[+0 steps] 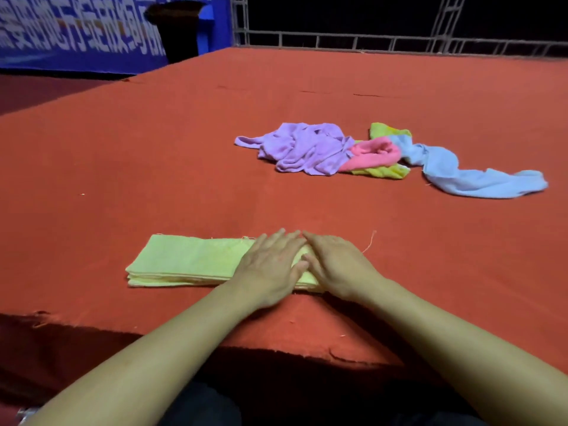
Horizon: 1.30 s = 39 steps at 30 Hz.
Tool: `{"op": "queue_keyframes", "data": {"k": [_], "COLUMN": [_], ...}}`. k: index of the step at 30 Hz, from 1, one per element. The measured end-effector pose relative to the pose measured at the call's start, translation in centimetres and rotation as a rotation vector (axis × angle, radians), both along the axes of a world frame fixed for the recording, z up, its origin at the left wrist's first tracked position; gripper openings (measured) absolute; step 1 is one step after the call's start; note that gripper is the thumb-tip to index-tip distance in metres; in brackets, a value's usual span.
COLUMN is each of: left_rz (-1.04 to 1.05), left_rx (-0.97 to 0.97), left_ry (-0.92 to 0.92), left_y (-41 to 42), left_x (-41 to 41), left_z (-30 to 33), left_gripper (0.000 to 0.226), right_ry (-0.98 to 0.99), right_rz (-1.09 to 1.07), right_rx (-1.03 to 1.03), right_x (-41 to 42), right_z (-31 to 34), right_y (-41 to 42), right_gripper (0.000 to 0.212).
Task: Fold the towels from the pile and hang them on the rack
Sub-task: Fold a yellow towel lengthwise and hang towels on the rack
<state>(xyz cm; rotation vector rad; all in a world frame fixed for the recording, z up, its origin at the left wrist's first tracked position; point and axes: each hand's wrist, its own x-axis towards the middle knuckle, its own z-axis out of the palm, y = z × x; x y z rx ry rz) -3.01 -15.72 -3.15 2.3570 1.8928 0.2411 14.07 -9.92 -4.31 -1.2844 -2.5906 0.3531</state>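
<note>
A light yellow-green towel (187,259) lies folded into a long flat strip near the front edge of the red table (153,155). My left hand (270,265) and my right hand (335,262) lie side by side, fingers straight, pressing flat on the strip's right end. Farther back on the right sits the pile: a crumpled purple towel (304,149), a pink towel (373,155), a yellow-green towel (384,172) under it, and a light blue towel (461,173) trailing to the right. No rack is in view.
A metal truss railing (368,41) runs along the table's far edge. A blue banner (76,29) and a dark bin (181,26) stand at the back left. The table's front edge (215,339) is just in front of my forearms.
</note>
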Motion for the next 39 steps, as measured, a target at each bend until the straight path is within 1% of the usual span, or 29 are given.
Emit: {"op": "queue_keyframes", "data": {"k": [2,4,10,12,14,16,18,19,21,26,27,29,31,32,34,39], "left_rz": [0.006,0.008,0.001,0.009,0.009,-0.008,-0.038,-0.043,-0.014,0.084,0.090,0.095,0.101,0.109,0.116,0.035], "left_rx": [-0.156,-0.204,-0.249,-0.245,-0.142,0.082,0.248,0.270,0.236,0.230,0.215,0.151,0.043,-0.019,-0.099,-0.104], "left_ry": [0.121,0.165,0.179,0.129,0.058,0.011,-0.110,-0.190,-0.306,-0.400,-0.386,-0.264,-0.123,-0.106,-0.147,-0.331], "left_y": [0.4,0.5,0.6,0.8,1.0,0.8,0.4,0.2,0.1,1.3,1.5,2.0,2.7,3.2,3.9,4.5], "left_x": [0.5,0.5,0.4,0.4,0.5,0.9,1.5,1.9,2.4,2.9,3.0,3.2,3.1,3.1,3.0,3.0], "left_z": [-0.5,-0.9,-0.7,-0.3,0.3,0.6,0.5,0.4,0.1,0.3,0.4,0.7,0.9,1.0,1.1,2.0], "left_gripper": [0.065,0.069,0.070,0.070,0.065,0.054,0.038,0.032,0.025,0.023,0.025,0.033,0.041,0.042,0.045,0.044], "right_ry": [-0.092,-0.125,-0.110,-0.037,0.091,0.216,0.306,0.329,0.324,0.225,0.213,0.195,0.194,0.199,0.223,0.331], "right_rz": [-0.021,-0.019,-0.011,-0.001,-0.016,-0.066,-0.125,-0.144,-0.157,-0.136,-0.138,-0.146,-0.154,-0.155,-0.157,-0.146], "right_rx": [-0.063,-0.056,-0.050,-0.085,-0.093,-0.039,-0.001,0.000,-0.018,-0.064,-0.066,-0.055,-0.053,-0.057,-0.064,-0.063], "right_x": [1.1,1.6,1.8,2.0,2.5,3.2,4.2,4.6,5.1,4.8,4.6,4.1,3.7,3.5,3.3,3.2], "right_z": [-0.7,-1.0,-1.4,-1.1,-0.7,-0.1,0.1,0.1,-0.1,-0.4,-0.3,-0.3,-0.4,-0.4,-0.5,-0.5], "right_y": [-0.4,-0.5,-0.5,-0.3,0.0,0.1,0.0,0.0,0.0,0.3,0.4,0.5,0.5,0.5,0.4,0.5], "right_gripper": [0.057,0.059,0.061,0.060,0.061,0.062,0.054,0.049,0.048,0.058,0.059,0.060,0.060,0.060,0.060,0.059]}}
